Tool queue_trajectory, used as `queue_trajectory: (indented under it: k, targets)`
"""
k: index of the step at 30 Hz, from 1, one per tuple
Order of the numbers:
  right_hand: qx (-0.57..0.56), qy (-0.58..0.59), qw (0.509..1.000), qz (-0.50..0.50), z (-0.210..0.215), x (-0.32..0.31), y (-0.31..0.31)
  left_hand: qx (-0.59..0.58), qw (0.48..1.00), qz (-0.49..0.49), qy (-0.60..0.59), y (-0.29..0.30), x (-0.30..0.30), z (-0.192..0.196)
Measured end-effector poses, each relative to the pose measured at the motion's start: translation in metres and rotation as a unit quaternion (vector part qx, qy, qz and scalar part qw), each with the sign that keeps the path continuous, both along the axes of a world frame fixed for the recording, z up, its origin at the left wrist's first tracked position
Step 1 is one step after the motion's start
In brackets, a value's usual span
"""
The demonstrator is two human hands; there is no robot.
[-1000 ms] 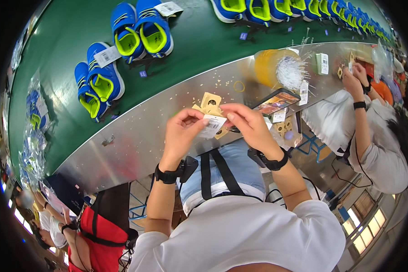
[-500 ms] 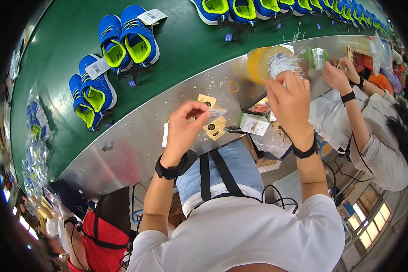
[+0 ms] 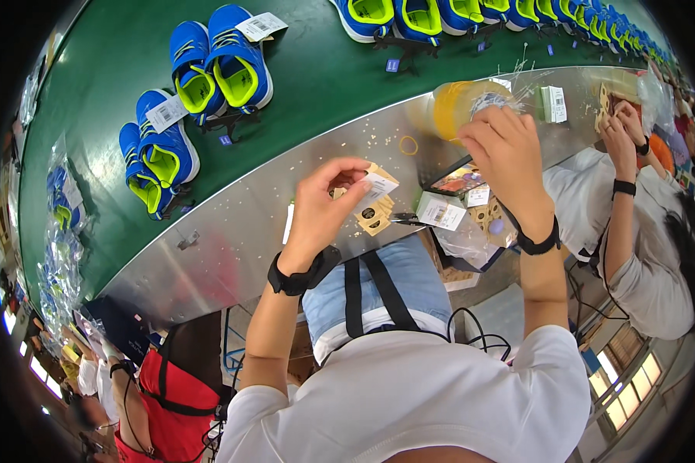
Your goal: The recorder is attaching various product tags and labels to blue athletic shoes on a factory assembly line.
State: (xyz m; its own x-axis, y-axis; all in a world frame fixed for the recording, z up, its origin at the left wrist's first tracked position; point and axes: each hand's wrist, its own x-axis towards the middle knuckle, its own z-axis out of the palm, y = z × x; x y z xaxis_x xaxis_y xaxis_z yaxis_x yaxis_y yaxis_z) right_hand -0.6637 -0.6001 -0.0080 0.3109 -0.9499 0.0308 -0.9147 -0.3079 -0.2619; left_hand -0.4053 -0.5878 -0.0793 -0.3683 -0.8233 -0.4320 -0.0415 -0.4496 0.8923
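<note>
My left hand (image 3: 326, 207) pinches a white price tag (image 3: 381, 184) between thumb and fingers, above the steel ledge. Beneath that tag lie several tan cardboard tags (image 3: 374, 217) with dark round marks. My right hand (image 3: 510, 158) is at the mouth of a clear tub with a yellow band (image 3: 449, 110). White plastic tag strings (image 3: 493, 100) stick up out of the tub behind those fingers. The right fingertips are drawn together, and anything between them is hidden. A stack of white price tags (image 3: 440, 211) sits between my hands, beside a dark pointed tool (image 3: 406, 220).
Blue and lime shoes (image 3: 238, 65) with white tags stand in pairs on the green belt (image 3: 309, 85). An open box (image 3: 479, 245) holds plastic and tan tags. A rubber band (image 3: 408, 145) lies on the steel ledge (image 3: 262, 231). Co-workers sit on both sides.
My right hand has shifted slightly up and right at the tub. My left hand has moved a little right with the tag. The right-hand co-worker's hands have moved away from a tag stack.
</note>
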Motion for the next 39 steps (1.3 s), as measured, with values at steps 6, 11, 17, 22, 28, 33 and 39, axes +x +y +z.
queue_trajectory:
  k: [6, 11, 17, 22, 28, 33, 39]
  targets:
    - [-0.027, -0.251, 0.955, -0.154, 0.014, -0.021, 0.027, -0.294, 0.942, -0.106, 0.117, -0.027, -0.076, 0.014]
    - [-0.172, -0.409, 0.879, -0.173, 0.019, -0.042, 0.048, -0.379, 0.902, -0.134, 0.159, -0.04, -0.161, 0.025]
    - [-0.324, -0.522, 0.752, -0.239, 0.05, -0.042, 0.049, -0.162, 0.969, -0.045, 0.184, -0.038, -0.155, 0.029]
    - [-0.118, -0.352, 0.87, -0.324, 0.034, -0.011, 0.041, 0.042, 0.968, 0.072, 0.237, -0.037, -0.131, 0.039]
    - [-0.008, -0.369, 0.887, -0.279, 0.02, 0.014, 0.026, 0.062, 0.969, 0.074, 0.227, -0.038, -0.115, 0.046]
    - [0.009, -0.399, 0.871, -0.285, 0.012, 0.015, 0.023, 0.05, 0.972, 0.077, 0.215, -0.036, -0.112, 0.044]
    - [0.022, -0.376, 0.884, -0.277, 0.013, 0.016, 0.016, 0.014, 0.978, 0.07, 0.195, -0.037, -0.107, 0.038]
